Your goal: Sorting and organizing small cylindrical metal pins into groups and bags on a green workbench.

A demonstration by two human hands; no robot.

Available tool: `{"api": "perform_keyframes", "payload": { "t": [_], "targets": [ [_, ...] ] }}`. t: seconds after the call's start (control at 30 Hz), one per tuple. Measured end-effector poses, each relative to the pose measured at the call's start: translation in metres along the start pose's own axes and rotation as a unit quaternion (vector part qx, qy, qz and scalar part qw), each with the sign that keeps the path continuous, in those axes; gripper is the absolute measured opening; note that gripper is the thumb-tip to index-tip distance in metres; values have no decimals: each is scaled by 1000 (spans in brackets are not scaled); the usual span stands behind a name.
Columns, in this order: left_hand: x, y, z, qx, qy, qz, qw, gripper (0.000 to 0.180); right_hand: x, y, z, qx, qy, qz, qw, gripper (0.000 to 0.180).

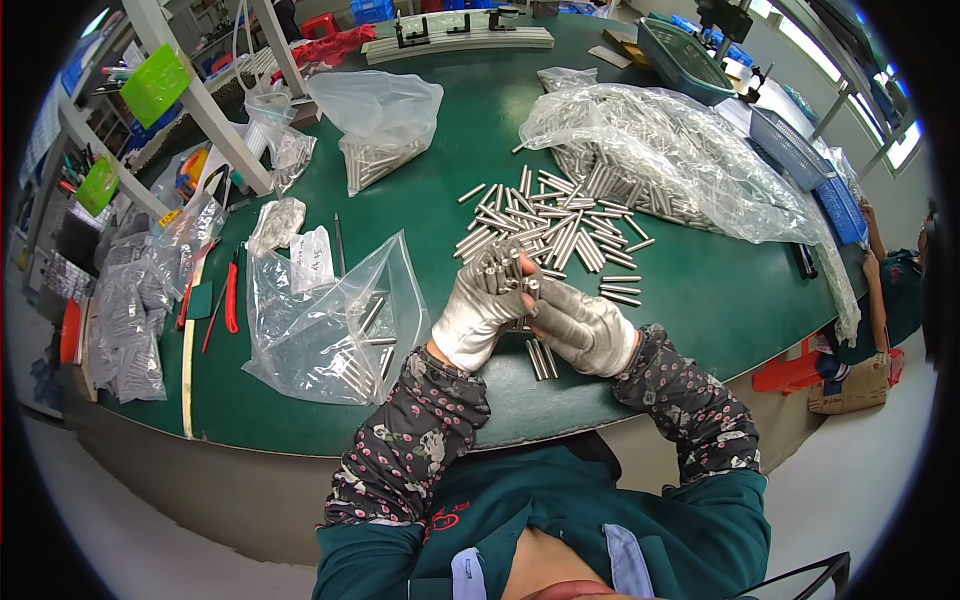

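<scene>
Green tabletop supported the work. We found left hand and right hand together, cupping bundled metal pins, presumably against spillage; the loose pile lay just beyond them, seemingly for easy reach.

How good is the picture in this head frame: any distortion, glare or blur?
Head view: fisheye bending curves the front edge of the green table, with black corners all round; head view: bright highlights on the large clear bag and metal pins, and washed-out windows at upper right; head view: no obvious motion blur on the left hand or right hand.
</scene>
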State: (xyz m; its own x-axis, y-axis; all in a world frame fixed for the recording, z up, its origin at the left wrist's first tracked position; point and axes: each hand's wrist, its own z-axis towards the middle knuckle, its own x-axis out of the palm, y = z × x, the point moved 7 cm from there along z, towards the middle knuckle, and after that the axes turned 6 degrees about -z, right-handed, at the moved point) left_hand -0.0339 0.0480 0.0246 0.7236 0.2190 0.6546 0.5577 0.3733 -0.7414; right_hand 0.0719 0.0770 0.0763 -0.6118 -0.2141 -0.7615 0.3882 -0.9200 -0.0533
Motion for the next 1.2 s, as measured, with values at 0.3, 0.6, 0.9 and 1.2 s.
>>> {"api": "perform_keyframes", "payload": {
  "t": [0.3,0.6,0.9,1.2],
  "targets": [
    [-15,9,0,-49,-103,-222,968,14,-26,-7,36,56,-85,57,993,41],
    [-44,-95,-40,56,-231,105,966,13,56,-10,63,215,234,131,939,48],
    [-87,-122,-59,132,-254,335,898,18,94,7,93,133,149,159,967,12],
    [-60,-91,-74,-76,-18,749,658,28,62,13,92,164,39,148,974,8]
  ]
}}
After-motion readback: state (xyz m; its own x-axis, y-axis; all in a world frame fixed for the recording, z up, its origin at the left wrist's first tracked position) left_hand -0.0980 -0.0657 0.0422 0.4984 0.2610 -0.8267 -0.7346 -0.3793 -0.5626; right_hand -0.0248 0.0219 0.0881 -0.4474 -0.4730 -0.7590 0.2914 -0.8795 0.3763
